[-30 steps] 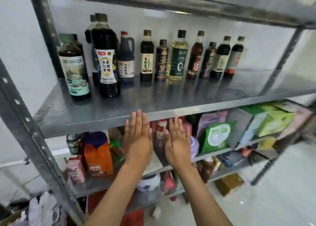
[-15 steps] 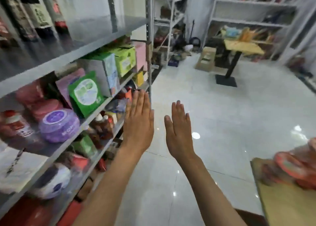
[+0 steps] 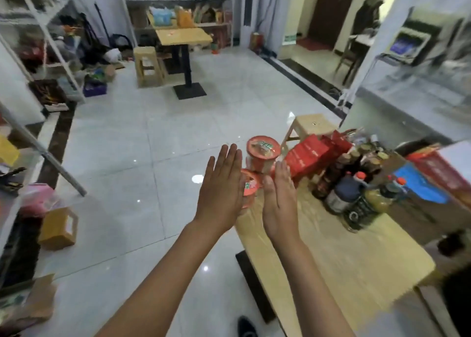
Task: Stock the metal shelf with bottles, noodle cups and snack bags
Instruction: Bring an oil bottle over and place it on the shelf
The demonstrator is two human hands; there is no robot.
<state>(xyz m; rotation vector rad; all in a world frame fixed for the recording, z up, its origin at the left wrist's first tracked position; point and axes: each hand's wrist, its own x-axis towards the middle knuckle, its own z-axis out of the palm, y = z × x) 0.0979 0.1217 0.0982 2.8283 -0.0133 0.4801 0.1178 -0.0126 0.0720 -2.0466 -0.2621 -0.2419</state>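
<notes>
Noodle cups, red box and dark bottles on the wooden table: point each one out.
upper noodle cup (image 3: 263,147), head view, on its orange lid.
lower noodle cup (image 3: 250,185), head view, on the lid part showing between the hands.
red box (image 3: 307,157), head view, on its broad red face.
dark bottles (image 3: 342,192), head view, on the front bottle's body.

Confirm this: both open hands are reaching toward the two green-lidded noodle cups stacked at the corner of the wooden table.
Wrong on colour. The head view shows two red-lidded noodle cups, not green-lidded, stacked at the corner of the light wooden table. The left hand and right hand are open and reaching toward them.
</notes>
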